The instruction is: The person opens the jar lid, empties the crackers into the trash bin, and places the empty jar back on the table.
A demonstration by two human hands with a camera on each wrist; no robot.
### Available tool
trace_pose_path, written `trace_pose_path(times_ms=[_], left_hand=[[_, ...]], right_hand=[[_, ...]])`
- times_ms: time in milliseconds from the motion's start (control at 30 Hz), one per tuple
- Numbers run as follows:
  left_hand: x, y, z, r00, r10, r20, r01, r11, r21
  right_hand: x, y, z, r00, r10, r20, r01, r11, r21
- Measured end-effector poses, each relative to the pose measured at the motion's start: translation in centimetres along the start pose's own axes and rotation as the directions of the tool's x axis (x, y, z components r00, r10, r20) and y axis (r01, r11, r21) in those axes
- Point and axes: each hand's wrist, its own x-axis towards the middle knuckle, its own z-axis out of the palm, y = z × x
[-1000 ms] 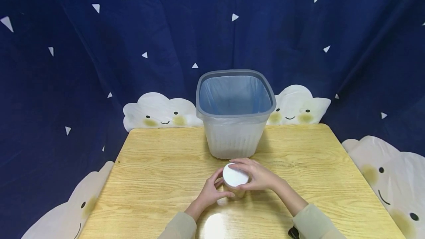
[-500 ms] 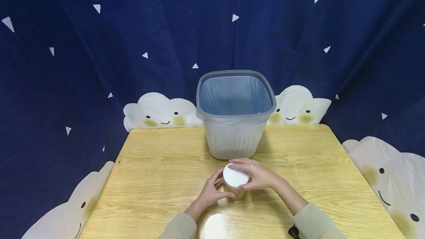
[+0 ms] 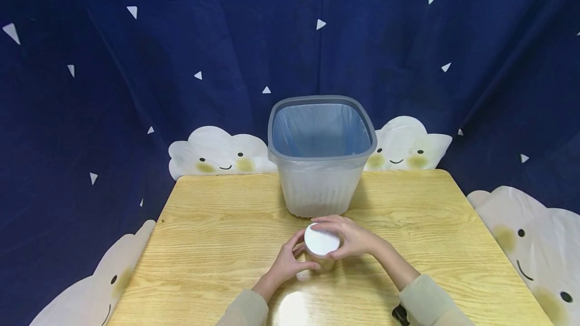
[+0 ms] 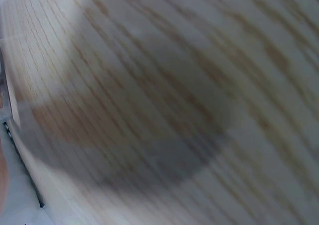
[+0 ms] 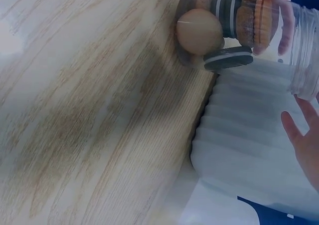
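Note:
A clear jar (image 5: 279, 40) with a white lid (image 3: 318, 241) stands upright on the table, just in front of the bin. Inside it lie several round cookies (image 5: 199, 31), some plain tan, others dark with a pale filling. My left hand (image 3: 285, 264) grips the jar's body from the left, thumb in front and fingers behind. From the right, my right hand (image 3: 355, 239) holds the lid by its edge, fingers on the far side and thumb on the near side. The left wrist view has only the table's grain and a shadow.
A pale bin (image 3: 317, 190) with a grey rim and a clear liner stands behind the jar. The wooden table (image 3: 217, 215) backs onto a dark blue curtain (image 3: 235, 44) with white clouds. A small black object (image 3: 400, 314) shows by the right sleeve.

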Motion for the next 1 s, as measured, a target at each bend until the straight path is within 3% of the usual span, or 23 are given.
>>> trace_pose_path(times_ms=[400, 1000], left_hand=[[0.04, -0.16, 0.0, 1.0, 0.003, 0.001, -0.003, 1.0, 0.004], [-0.02, 0.21, -0.02, 1.0, 0.003, -0.007, -0.002, 1.0, 0.019]], right_hand=[[0.18, -0.09, -0.49, 0.999, -0.006, 0.04, 0.004, 0.999, 0.048], [-0.16, -0.57, -0.34, 0.999, 0.026, 0.038, -0.026, 1.0, 0.007]])
